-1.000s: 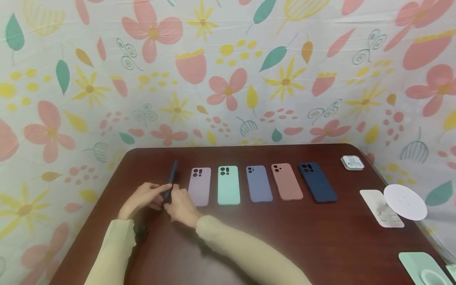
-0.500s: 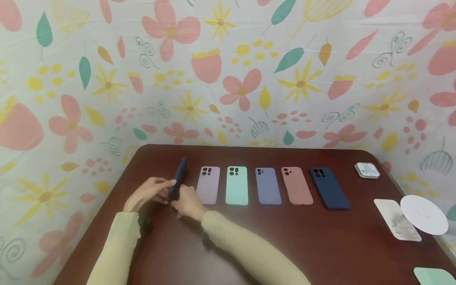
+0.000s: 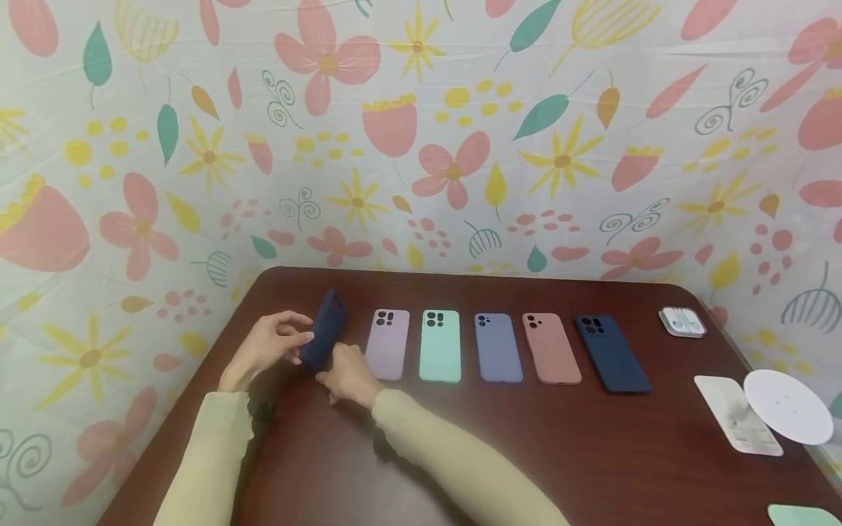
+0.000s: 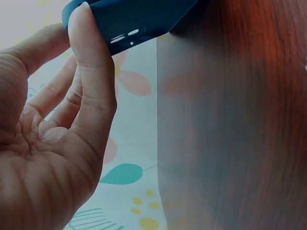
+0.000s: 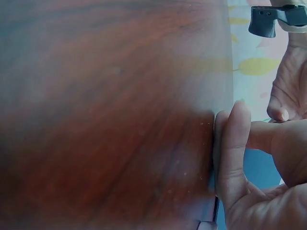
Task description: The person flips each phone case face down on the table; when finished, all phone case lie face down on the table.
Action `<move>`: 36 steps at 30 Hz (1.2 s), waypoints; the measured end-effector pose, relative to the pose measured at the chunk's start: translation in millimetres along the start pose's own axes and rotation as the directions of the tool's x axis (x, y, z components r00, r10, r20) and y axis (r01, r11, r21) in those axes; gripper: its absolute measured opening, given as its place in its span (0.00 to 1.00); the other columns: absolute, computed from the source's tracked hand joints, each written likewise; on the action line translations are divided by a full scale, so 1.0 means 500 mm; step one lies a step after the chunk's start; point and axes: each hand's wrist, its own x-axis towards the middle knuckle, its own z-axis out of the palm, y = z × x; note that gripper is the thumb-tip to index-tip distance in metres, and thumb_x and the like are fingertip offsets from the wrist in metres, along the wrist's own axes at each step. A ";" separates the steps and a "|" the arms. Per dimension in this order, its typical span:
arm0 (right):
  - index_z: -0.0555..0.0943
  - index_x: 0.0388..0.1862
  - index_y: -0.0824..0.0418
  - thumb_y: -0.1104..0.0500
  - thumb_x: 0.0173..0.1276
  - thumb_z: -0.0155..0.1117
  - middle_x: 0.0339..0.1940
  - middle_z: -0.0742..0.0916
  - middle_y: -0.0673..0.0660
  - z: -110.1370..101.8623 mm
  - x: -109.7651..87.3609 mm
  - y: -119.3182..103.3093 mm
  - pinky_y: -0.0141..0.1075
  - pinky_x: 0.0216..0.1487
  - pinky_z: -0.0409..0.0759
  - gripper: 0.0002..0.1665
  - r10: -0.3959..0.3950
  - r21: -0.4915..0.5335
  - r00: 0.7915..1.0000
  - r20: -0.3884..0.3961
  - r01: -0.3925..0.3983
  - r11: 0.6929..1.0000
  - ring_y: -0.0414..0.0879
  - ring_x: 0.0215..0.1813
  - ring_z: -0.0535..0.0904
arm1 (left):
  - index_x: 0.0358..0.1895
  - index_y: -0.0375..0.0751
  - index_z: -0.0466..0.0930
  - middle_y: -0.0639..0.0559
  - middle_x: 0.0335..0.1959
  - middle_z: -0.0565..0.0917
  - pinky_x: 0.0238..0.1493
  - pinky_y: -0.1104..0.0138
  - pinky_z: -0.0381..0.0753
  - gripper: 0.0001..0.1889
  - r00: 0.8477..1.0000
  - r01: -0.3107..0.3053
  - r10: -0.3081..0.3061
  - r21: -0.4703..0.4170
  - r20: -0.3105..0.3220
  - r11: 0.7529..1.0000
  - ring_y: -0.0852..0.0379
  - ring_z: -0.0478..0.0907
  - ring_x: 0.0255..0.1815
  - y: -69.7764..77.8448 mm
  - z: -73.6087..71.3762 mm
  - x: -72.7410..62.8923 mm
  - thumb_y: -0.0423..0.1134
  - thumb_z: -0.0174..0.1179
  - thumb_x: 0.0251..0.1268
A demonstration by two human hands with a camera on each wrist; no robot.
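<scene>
Fingers of both hands, left hand [image 3: 266, 343] and right hand [image 3: 347, 374], pinch the tilted case [image 3: 324, 332] at mid-left, so it may slip.

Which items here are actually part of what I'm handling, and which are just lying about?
In hand: dark blue case, held by left hand and right hand.

Lying about: lilac case, mint case, pink case, earbud box, white disc.

sleeves [image 3: 421, 446]: pale yellow-beige, long, both arms | cuffs: dark frilly trim | hands bare
</scene>
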 end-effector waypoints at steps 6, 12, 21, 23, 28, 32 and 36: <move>0.83 0.49 0.73 0.62 0.71 0.78 0.09 0.84 0.51 0.005 -0.001 0.002 0.29 0.21 0.81 0.17 0.007 0.002 1.000 -0.010 -0.007 1.000 0.39 0.09 0.81 | 0.68 0.32 0.81 0.43 0.40 0.91 0.37 0.62 0.93 0.23 1.000 0.006 -0.006 0.016 -0.002 1.000 0.55 0.87 0.30 -0.004 -0.009 -0.005 0.39 0.69 0.77; 0.83 0.52 0.72 0.63 0.72 0.77 0.11 0.85 0.53 0.004 -0.002 -0.003 0.30 0.19 0.81 0.17 0.045 0.022 0.999 0.002 -0.045 0.999 0.40 0.10 0.82 | 0.69 0.33 0.82 0.41 0.40 0.91 0.38 0.64 0.93 0.23 1.000 -0.012 0.012 0.062 -0.012 0.998 0.53 0.89 0.29 -0.015 -0.017 -0.008 0.40 0.69 0.77; 0.81 0.51 0.73 0.62 0.71 0.78 0.11 0.84 0.53 0.007 0.001 0.003 0.29 0.20 0.82 0.19 0.035 0.001 0.999 -0.022 -0.035 0.999 0.40 0.10 0.82 | 0.70 0.32 0.81 0.40 0.40 0.92 0.37 0.63 0.93 0.25 1.000 0.008 -0.008 0.149 0.000 0.989 0.53 0.88 0.30 -0.023 -0.017 -0.011 0.39 0.71 0.75; 0.81 0.54 0.74 0.62 0.71 0.78 0.11 0.84 0.53 0.007 -0.001 0.001 0.29 0.22 0.82 0.21 0.036 -0.008 0.999 -0.030 -0.036 0.999 0.41 0.10 0.83 | 0.71 0.33 0.80 0.41 0.40 0.92 0.38 0.63 0.92 0.27 1.000 0.023 -0.025 0.173 0.008 0.985 0.54 0.88 0.31 -0.025 -0.017 -0.010 0.39 0.72 0.73; 0.78 0.61 0.79 0.62 0.71 0.77 0.11 0.85 0.54 0.005 -0.001 -0.001 0.27 0.23 0.82 0.28 0.042 -0.017 0.998 -0.036 -0.043 0.999 0.40 0.10 0.82 | 0.74 0.34 0.77 0.42 0.41 0.89 0.42 0.62 0.93 0.34 0.998 0.048 -0.057 0.202 0.039 0.978 0.53 0.90 0.34 -0.035 -0.016 -0.008 0.39 0.77 0.68; 0.76 0.65 0.80 0.63 0.71 0.76 0.13 0.85 0.55 0.005 0.004 0.003 0.25 0.23 0.81 0.31 0.050 -0.024 0.998 -0.034 -0.051 0.998 0.38 0.09 0.81 | 0.76 0.33 0.75 0.40 0.42 0.87 0.41 0.61 0.93 0.39 0.994 0.069 -0.085 0.215 0.065 0.974 0.53 0.89 0.34 -0.039 -0.014 -0.005 0.37 0.80 0.62; 0.76 0.64 0.81 0.64 0.71 0.75 0.17 0.86 0.59 0.006 0.005 0.005 0.27 0.21 0.81 0.31 0.036 -0.025 0.998 -0.042 -0.037 0.999 0.39 0.09 0.82 | 0.76 0.33 0.74 0.40 0.43 0.87 0.41 0.64 0.90 0.41 0.990 0.092 -0.115 0.248 0.077 0.964 0.54 0.89 0.34 -0.040 -0.013 -0.004 0.37 0.81 0.60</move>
